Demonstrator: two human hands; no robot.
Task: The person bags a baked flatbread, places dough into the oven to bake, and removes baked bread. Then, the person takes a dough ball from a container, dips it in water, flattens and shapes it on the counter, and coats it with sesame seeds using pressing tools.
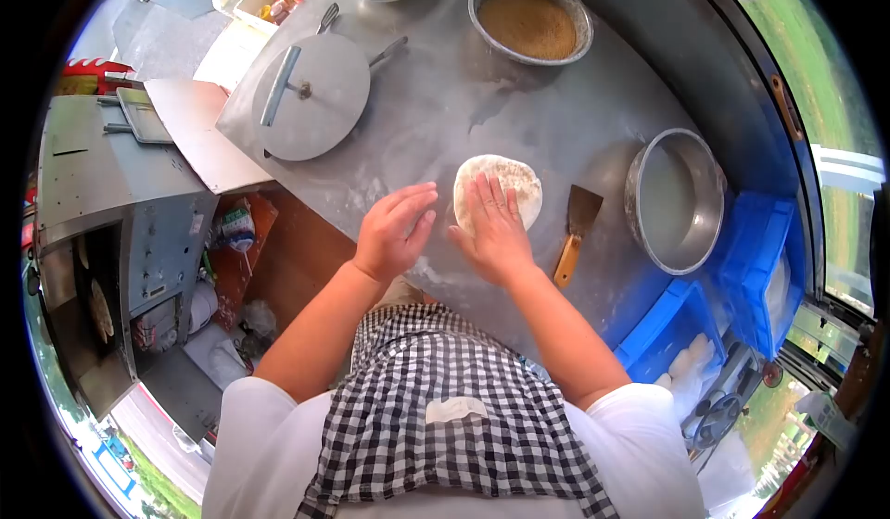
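Observation:
A flat round of white dough (526,195) lies on the metal worktop (445,102), with a floury, crumbly patch on its top. My right hand (496,232) presses on it, palm down, fingers stretched out flat. Left of the dough, my left hand (393,232) hovers just apart from it, slightly cupped and holding nothing. To the right of my right hand rests a scraper (578,227) with a broad dark blade and a wooden handle. White flour is smeared over the worktop around the dough.
A metal bowl (501,49) of brown powder or crumbs stands at the back. On the right is a deep metal basin (700,208) near blue plastic crates (756,269). A round metal plate with a bar handle (324,93) lies at left, above a metal oven-like cabinet (171,250).

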